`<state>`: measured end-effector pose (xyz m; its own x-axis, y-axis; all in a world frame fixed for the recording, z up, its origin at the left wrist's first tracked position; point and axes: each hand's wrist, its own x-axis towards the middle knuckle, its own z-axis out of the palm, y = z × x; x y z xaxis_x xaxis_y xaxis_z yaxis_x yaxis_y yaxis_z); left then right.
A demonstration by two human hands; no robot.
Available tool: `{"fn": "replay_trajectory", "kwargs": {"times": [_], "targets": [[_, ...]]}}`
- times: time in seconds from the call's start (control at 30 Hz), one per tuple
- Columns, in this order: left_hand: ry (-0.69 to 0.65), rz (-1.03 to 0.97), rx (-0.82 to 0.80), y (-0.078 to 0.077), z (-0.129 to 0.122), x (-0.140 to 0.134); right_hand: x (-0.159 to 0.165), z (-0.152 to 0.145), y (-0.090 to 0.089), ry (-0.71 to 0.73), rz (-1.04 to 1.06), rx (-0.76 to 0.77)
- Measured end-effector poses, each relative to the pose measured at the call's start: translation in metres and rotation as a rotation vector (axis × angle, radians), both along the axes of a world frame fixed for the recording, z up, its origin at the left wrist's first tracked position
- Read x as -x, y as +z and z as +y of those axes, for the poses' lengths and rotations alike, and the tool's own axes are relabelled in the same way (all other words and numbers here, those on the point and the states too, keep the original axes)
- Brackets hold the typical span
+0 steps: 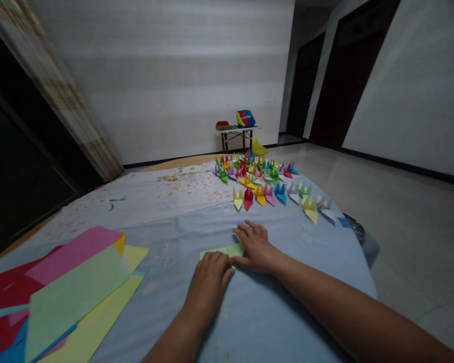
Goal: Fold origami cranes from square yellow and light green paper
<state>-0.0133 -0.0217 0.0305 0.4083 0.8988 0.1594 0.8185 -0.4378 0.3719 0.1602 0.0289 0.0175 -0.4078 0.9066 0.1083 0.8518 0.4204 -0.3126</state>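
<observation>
A narrow piece of light green folded paper [234, 250] lies flat on the tablecloth in front of me. My left hand [212, 267] presses its near side, fingers together and bent over it, thumb at the right. Over the paper's right end rests my right hand [256, 247], its fingers spread and its thumb reaching toward the left thumb. Both hands cover parts of the paper, so its full shape is hidden. Beyond them stands a row of folded paper cranes, among them a red crane [248, 199] and a pale yellow crane [238, 198].
Loose coloured sheets overlap at the left, with a light green sheet [75, 297] and a pink sheet [79, 254] on top. More cranes crowd the table's far right. A small table [237, 130] bearing a colourful box [245, 118] stands by the wall.
</observation>
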Motion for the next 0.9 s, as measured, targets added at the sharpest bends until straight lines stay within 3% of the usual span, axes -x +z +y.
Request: {"fn": "replay_trajectory", "kwargs": {"times": [0.6, 0.77, 0.9], "targets": [[0.01, 0.128, 0.017, 0.004, -0.001, -0.003, -0.04, 0.03, 0.005, -0.289, -0.025, 0.077], [-0.026, 0.224, 0.021, 0.002, 0.001, -0.005, -0.034, 0.023, 0.005, -0.199, 0.083, -0.045], [-0.035, 0.318, 0.028, 0.004, 0.0, -0.006, -0.022, 0.014, 0.003, -0.101, 0.054, 0.049]]}}
